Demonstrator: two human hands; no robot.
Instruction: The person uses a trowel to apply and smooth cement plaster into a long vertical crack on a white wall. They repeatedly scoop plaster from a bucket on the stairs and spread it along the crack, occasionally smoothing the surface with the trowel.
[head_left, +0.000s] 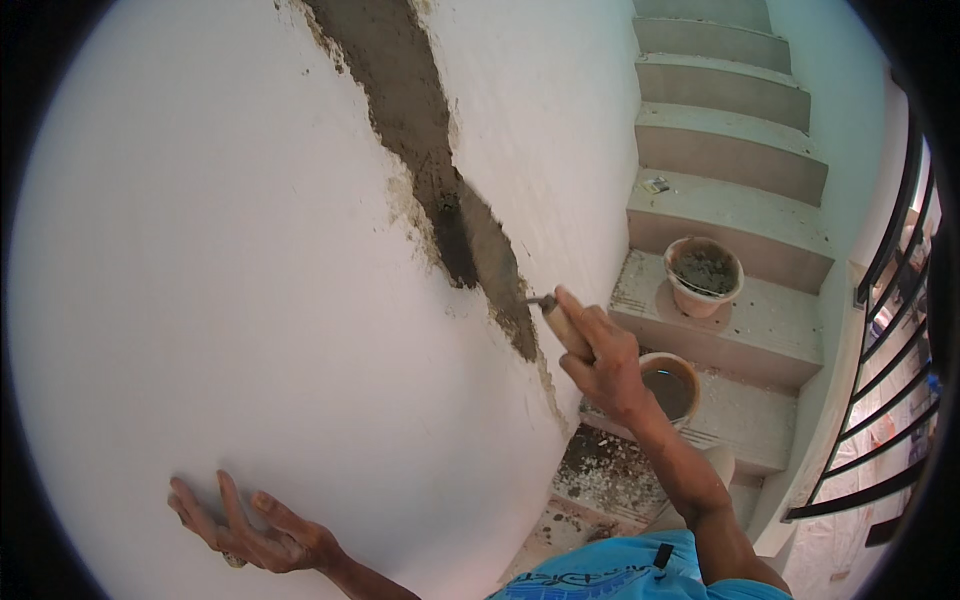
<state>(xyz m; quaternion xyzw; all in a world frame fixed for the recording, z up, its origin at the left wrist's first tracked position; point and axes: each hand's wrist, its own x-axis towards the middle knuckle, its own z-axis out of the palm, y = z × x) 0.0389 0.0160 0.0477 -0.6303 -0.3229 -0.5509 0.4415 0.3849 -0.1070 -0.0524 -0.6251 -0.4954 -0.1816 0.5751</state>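
Right hand [608,365] wraps its fingers around the pale wooden handle of a gray metal trowel [553,313], one fingertip reaching up beside the metal neck. The trowel is at the lower part of a rough-edged gray mortar strip [400,90] in a smooth white wall [200,300]. Its handle slants up and to the left from the hand, and the neck bends in toward the strip. The blade appears to lie along the strip, long axis roughly following it, tip up and to the left; gray against gray, its exact outline is hard to tell. The strip slants from the wall's upper part toward the edge beside the stairs, narrowing as it drops.

Left hand [255,537] has its fingers spread, low by the wall; whether they touch it I cannot tell.

Beyond the wall's right edge climb pale concrete stairs [715,122]. A white round bucket [700,303] of gray mortar stands on one step, near its front edge. One step below, a pale round bucket [670,358] of brownish liquid is partly blocked by the right hand and wrist. Crumbled debris [608,466] litters the lower step beside the wall. A black metal railing [858,432] borders the stairs' right edge.
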